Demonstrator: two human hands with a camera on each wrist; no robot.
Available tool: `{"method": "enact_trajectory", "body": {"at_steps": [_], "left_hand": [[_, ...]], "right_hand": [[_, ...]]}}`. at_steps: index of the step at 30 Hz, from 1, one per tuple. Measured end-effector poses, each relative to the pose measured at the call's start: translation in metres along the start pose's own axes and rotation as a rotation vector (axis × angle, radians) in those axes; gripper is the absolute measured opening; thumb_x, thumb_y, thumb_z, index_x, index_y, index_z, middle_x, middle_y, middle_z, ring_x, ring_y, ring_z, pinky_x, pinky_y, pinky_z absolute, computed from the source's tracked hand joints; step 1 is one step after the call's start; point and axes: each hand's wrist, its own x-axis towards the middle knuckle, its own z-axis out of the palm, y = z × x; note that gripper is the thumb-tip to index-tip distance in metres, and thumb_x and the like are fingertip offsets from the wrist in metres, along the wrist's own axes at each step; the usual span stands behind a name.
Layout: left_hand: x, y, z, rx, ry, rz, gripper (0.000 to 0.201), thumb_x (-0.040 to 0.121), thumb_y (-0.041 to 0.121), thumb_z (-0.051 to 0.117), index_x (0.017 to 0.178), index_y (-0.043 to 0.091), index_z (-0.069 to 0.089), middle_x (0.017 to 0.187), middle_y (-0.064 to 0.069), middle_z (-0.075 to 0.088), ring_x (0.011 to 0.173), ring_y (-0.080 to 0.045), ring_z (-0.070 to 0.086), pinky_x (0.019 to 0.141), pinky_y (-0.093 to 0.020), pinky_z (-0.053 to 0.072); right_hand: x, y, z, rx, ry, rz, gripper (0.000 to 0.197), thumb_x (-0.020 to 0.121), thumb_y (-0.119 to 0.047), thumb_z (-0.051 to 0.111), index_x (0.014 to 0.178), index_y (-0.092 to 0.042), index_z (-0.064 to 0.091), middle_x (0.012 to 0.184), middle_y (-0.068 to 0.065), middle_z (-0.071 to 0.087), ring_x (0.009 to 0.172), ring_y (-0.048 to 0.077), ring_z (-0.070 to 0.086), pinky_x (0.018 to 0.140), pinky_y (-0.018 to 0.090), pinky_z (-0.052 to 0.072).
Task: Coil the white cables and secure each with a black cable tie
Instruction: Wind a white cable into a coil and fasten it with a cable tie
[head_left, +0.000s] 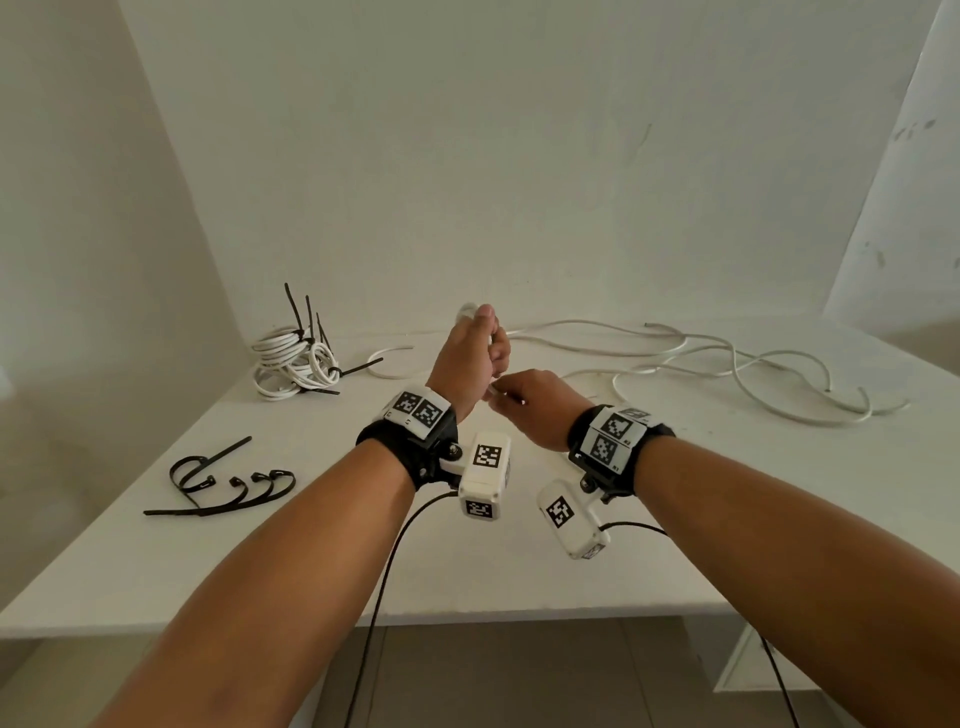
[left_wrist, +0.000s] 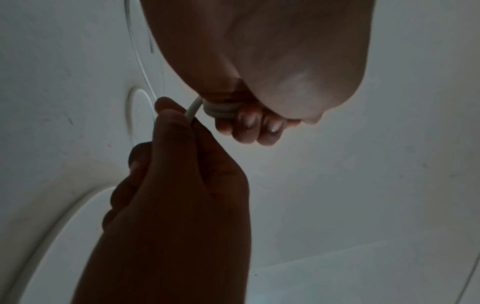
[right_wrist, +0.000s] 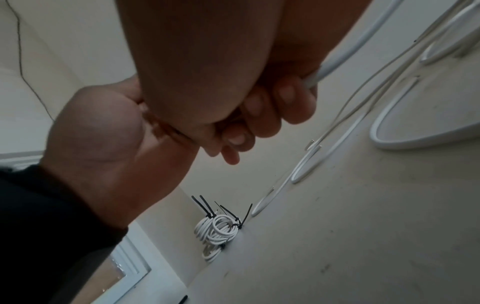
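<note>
My left hand (head_left: 480, 351) is raised above the table (head_left: 467, 571) and grips a small coil of white cable (head_left: 466, 312); the left wrist view shows its fingers (left_wrist: 254, 125) curled round the loops (left_wrist: 221, 108). Just below it, my right hand (head_left: 514, 400) pinches the free strand (left_wrist: 192, 110) of the same cable, which trails off to the right (right_wrist: 337, 59). More loose white cables (head_left: 727, 358) sprawl over the back right of the table. Several loose black cable ties (head_left: 228, 486) lie at the front left.
A pile of coiled white cables bound with black ties (head_left: 291, 358) sits at the back left by the wall, also in the right wrist view (right_wrist: 218, 228). Walls close off the back and left. The table's front edge (head_left: 467, 616) runs beneath my forearms.
</note>
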Motion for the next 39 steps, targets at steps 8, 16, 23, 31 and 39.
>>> {"method": "enact_trajectory", "body": {"at_steps": [8, 16, 23, 31, 39], "left_hand": [[0.013, -0.017, -0.012, 0.532, 0.035, -0.05, 0.039, 0.105, 0.041, 0.032, 0.076, 0.017, 0.041, 0.068, 0.002, 0.048, 0.059, -0.013, 0.046, 0.068, -0.03, 0.04], [0.008, -0.024, -0.015, 0.765, -0.058, -0.143, 0.038, 0.105, 0.037, 0.034, 0.076, 0.014, 0.042, 0.072, -0.002, 0.047, 0.065, -0.014, 0.045, 0.065, -0.03, 0.036], [0.002, -0.026, -0.016, 0.512, -0.279, -0.336, 0.023, 0.097, 0.03, 0.034, 0.08, 0.017, 0.041, 0.062, -0.003, 0.041, 0.05, -0.016, 0.037, 0.046, -0.025, 0.03], [-0.009, -0.016, -0.014, 0.405, -0.42, -0.337, 0.055, 0.095, 0.069, 0.023, 0.069, 0.021, 0.031, 0.059, 0.0, 0.024, 0.048, -0.014, 0.016, 0.043, -0.026, 0.015], [-0.013, 0.002, -0.022, -0.109, -0.491, -0.362, 0.047, 0.097, 0.051, 0.032, 0.061, 0.02, 0.033, 0.045, 0.009, 0.022, 0.037, -0.006, 0.015, 0.038, -0.021, 0.013]], "right_hand": [[-0.004, -0.001, -0.001, -0.159, -0.057, -0.037, 0.029, 0.1, -0.035, 0.044, 0.106, -0.019, 0.067, 0.086, 0.001, 0.068, 0.074, 0.02, 0.064, 0.071, 0.039, 0.058], [-0.008, -0.01, -0.017, -0.259, -0.088, -0.057, 0.023, 0.091, -0.026, 0.045, 0.099, -0.026, 0.066, 0.08, -0.007, 0.062, 0.071, 0.016, 0.06, 0.06, 0.029, 0.05], [-0.005, -0.001, -0.039, -0.178, -0.038, -0.113, 0.014, 0.089, -0.026, 0.056, 0.094, -0.028, 0.07, 0.085, -0.014, 0.063, 0.079, 0.011, 0.058, 0.072, 0.032, 0.052], [0.004, 0.013, -0.061, 0.075, 0.084, -0.09, 0.013, 0.081, -0.03, 0.078, 0.084, -0.023, 0.068, 0.072, -0.015, 0.064, 0.061, -0.006, 0.053, 0.057, 0.008, 0.04], [0.005, 0.032, -0.073, 0.291, 0.229, 0.002, 0.007, 0.09, -0.032, 0.069, 0.088, -0.036, 0.075, 0.065, -0.013, 0.066, 0.05, 0.001, 0.045, 0.052, 0.015, 0.039]]}}
